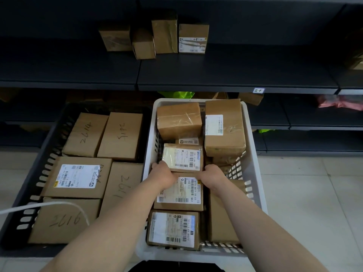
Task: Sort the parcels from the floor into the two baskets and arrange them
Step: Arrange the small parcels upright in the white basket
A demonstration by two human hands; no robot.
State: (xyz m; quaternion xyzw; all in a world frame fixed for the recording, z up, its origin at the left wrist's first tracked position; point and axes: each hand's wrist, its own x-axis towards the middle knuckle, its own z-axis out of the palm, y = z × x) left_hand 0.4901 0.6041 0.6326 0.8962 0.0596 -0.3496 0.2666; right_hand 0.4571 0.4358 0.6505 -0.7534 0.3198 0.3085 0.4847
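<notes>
Two baskets stand side by side on the floor. The black basket (45, 165) on the left holds several brown parcels with handwritten numbers. The white basket (255, 165) on the right holds several smaller parcels with printed labels. My left hand (163, 176) and my right hand (213, 176) both grip the near edge of a small labelled parcel (182, 157) in the middle of the white basket, one hand at each near corner. Another labelled parcel (181, 191) lies partly under my hands.
A dark shelf (235, 75) runs above the baskets with several cardboard boxes (193, 38) standing on it. Lower shelves behind hold a pink bag (339, 103) and a green bag (177, 94). A white cord (49, 204) crosses the black basket. Pale floor tiles lie to the right.
</notes>
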